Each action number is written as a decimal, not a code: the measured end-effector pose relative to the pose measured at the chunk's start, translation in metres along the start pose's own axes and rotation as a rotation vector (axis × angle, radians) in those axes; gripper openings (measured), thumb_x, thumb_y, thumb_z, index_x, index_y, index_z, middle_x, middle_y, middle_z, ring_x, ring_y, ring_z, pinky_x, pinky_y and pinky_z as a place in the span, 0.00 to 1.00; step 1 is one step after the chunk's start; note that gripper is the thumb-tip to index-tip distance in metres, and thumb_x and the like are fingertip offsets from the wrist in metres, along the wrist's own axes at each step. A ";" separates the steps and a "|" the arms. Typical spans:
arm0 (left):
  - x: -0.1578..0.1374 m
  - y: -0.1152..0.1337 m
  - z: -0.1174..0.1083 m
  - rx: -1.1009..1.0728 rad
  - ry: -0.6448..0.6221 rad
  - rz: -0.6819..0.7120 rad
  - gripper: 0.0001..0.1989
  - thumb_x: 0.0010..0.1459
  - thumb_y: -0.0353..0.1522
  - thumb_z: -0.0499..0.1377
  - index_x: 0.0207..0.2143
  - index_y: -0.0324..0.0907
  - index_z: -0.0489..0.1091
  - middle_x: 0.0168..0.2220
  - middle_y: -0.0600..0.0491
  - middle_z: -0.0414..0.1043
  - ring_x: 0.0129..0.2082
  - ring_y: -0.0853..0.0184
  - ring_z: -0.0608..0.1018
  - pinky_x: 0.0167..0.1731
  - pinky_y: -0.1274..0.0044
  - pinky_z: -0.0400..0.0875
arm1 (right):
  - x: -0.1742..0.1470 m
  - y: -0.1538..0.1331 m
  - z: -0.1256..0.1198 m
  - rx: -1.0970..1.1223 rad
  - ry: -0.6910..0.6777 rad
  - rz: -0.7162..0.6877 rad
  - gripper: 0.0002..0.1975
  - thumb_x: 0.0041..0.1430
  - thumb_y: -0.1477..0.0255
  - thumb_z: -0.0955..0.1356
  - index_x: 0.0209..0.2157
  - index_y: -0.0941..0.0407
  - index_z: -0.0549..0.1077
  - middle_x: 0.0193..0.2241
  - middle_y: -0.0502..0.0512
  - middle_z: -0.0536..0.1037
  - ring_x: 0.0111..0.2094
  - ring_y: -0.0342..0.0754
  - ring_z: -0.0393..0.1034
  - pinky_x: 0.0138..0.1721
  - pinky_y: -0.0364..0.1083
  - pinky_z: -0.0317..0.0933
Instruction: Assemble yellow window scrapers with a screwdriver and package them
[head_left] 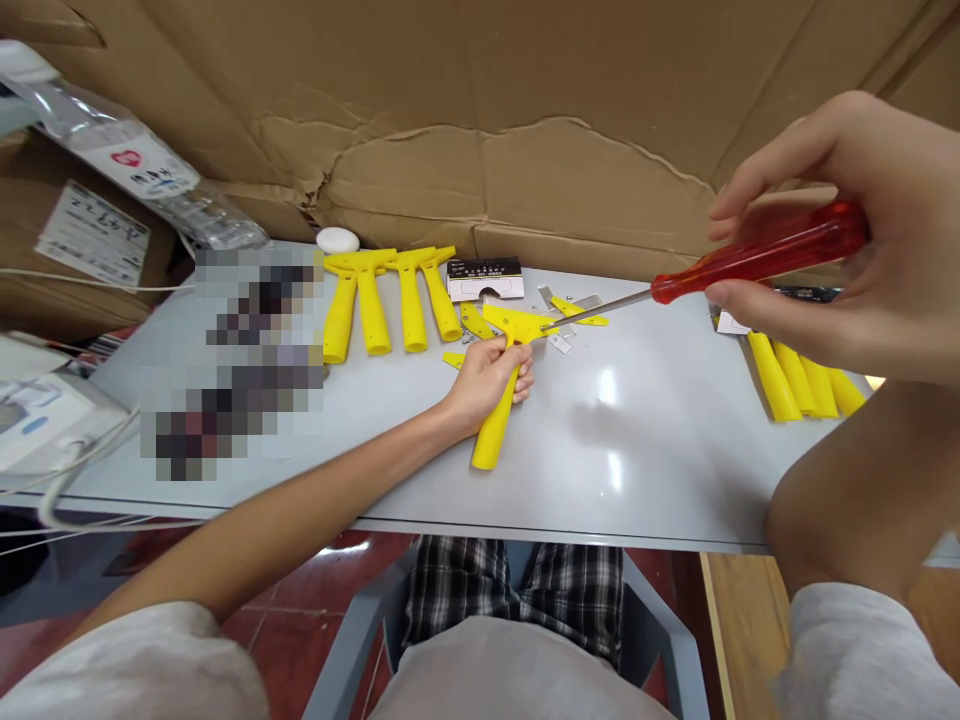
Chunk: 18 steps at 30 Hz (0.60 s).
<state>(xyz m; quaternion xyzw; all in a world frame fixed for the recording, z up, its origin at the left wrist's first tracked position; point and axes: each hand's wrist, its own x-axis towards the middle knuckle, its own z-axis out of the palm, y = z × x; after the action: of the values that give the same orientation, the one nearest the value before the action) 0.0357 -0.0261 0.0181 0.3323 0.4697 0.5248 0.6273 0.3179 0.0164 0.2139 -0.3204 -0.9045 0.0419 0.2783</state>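
Observation:
My left hand (491, 385) is wrapped round the neck of a yellow scraper handle (495, 430), its T-shaped head pointing away from me. In my right hand (862, 250) is a screwdriver with a clear red grip (750, 255). Its thin metal shaft slants down to the left, and the tip meets the right part of the yellow head. Just behind lie a loose yellow plate (581, 312), metal blades (559, 340) and another yellow piece (474, 321). Small screws are scattered there, partly hidden by my left hand and the handle.
Several yellow handles (375, 315) stand in a row at the back left, beside a black-and-white card (485, 279). More yellow handles (799, 375) lie right, under my right arm. A plastic bottle (142, 150) leans at the left. Cardboard (525, 170) walls the table's back.

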 end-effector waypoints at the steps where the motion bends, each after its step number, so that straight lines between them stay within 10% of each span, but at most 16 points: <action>1: 0.000 0.000 0.000 0.002 0.001 0.000 0.21 0.55 0.36 0.74 0.24 0.43 0.63 0.23 0.58 0.63 0.19 0.75 0.67 0.17 0.81 0.61 | 0.000 -0.001 0.000 -0.008 0.007 -0.007 0.22 0.58 0.63 0.79 0.52 0.36 0.77 0.49 0.46 0.84 0.44 0.57 0.84 0.35 0.55 0.79; 9: 0.000 0.001 0.000 0.005 -0.004 0.006 0.21 0.56 0.36 0.74 0.24 0.43 0.63 0.23 0.58 0.63 0.20 0.75 0.67 0.17 0.82 0.62 | 0.005 -0.011 0.006 -0.099 0.076 0.016 0.13 0.65 0.56 0.78 0.40 0.47 0.75 0.35 0.48 0.83 0.34 0.53 0.79 0.34 0.55 0.73; 18: 0.000 0.000 0.001 -0.012 0.021 0.000 0.20 0.56 0.34 0.73 0.25 0.43 0.63 0.23 0.59 0.63 0.19 0.75 0.67 0.16 0.81 0.61 | -0.001 -0.001 0.000 -0.090 0.058 -0.026 0.24 0.60 0.63 0.79 0.56 0.35 0.76 0.47 0.45 0.81 0.45 0.54 0.79 0.36 0.55 0.71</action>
<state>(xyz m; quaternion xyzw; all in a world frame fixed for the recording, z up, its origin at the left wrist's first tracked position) 0.0370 -0.0261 0.0186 0.3232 0.4732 0.5310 0.6242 0.3183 0.0151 0.2135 -0.3220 -0.9010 -0.0116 0.2905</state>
